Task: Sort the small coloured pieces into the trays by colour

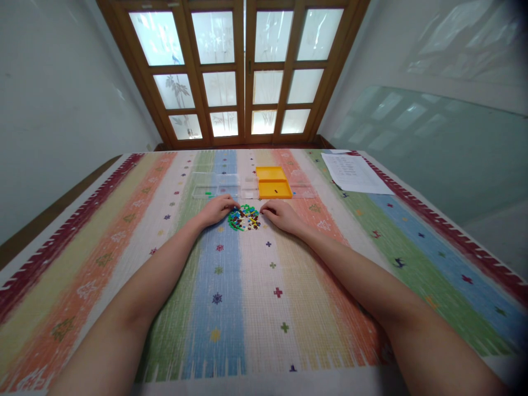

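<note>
A loose heap of small coloured pieces (236,221), green, blue, yellow, brown and white, lies on the striped tablecloth (223,330). At the heap's left edge is my left hand (218,210), its fingers curled together at the pieces. My right hand (281,215) rests on the cloth at the right edge, thumb and forefinger pinched close to the heap. Whatever either hand holds is too small to make out. Just beyond the hands sits an opened yellow box (271,174) with one small dark piece (276,191) inside.
Left of the yellow box are clear plastic boxes (226,179), with a few green pieces (208,193) in one. Printed paper sheets (355,174) lie at the far right. A glass board (429,143) leans by the right wall, and wooden doors (245,71) stand behind the table.
</note>
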`<action>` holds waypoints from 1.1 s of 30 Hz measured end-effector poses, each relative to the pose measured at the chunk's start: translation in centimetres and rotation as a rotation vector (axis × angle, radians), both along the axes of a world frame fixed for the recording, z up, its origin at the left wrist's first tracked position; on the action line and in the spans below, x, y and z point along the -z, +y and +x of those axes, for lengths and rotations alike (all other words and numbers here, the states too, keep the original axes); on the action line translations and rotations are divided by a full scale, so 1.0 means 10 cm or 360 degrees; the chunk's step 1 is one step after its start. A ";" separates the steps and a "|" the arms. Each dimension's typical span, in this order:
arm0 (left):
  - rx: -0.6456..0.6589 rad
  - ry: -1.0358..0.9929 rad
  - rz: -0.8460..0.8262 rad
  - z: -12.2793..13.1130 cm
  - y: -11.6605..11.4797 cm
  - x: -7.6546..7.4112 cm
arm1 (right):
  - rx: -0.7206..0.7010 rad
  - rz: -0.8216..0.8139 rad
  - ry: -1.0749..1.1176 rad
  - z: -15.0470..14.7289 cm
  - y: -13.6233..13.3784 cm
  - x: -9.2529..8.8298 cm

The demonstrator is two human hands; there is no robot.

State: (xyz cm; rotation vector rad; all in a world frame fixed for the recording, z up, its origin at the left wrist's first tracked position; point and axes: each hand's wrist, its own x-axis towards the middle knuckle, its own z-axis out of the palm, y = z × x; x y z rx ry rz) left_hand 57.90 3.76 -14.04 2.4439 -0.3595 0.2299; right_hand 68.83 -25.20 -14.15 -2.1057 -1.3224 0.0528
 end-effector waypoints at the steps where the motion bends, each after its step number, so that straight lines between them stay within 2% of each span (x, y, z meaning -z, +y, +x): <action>1: -0.0002 0.0017 -0.0038 0.00 0.00 -0.02 | -0.0002 0.0000 0.0004 0.00 0.00 0.00; 6: -0.0021 0.0134 -0.0154 -0.04 0.06 -0.07 | -0.0005 -0.0001 0.0018 0.00 -0.01 -0.01; 11: 0.0040 0.0139 -0.0081 -0.04 0.10 -0.07 | -0.0008 0.0000 0.0020 0.01 -0.01 -0.01; 20: -0.0023 0.0105 -0.0090 -0.03 0.11 -0.05 | -0.0019 0.0008 0.0043 0.04 0.00 0.03; 23: -0.0219 -0.0007 -0.0122 -0.01 0.14 -0.02 | -0.0023 0.0022 0.0039 0.05 -0.01 0.05; 27: -0.0599 -0.0294 -0.0135 0.04 0.31 0.04 | -0.0037 0.0046 0.0027 0.05 -0.01 0.06; 30: -0.0945 -0.0387 -0.0032 0.05 0.49 0.08 | -0.0034 0.0040 0.0017 0.04 0.00 0.05; 33: -0.1168 -0.0385 0.0121 0.04 0.63 0.12 | -0.0034 0.0047 0.0006 0.04 0.00 0.04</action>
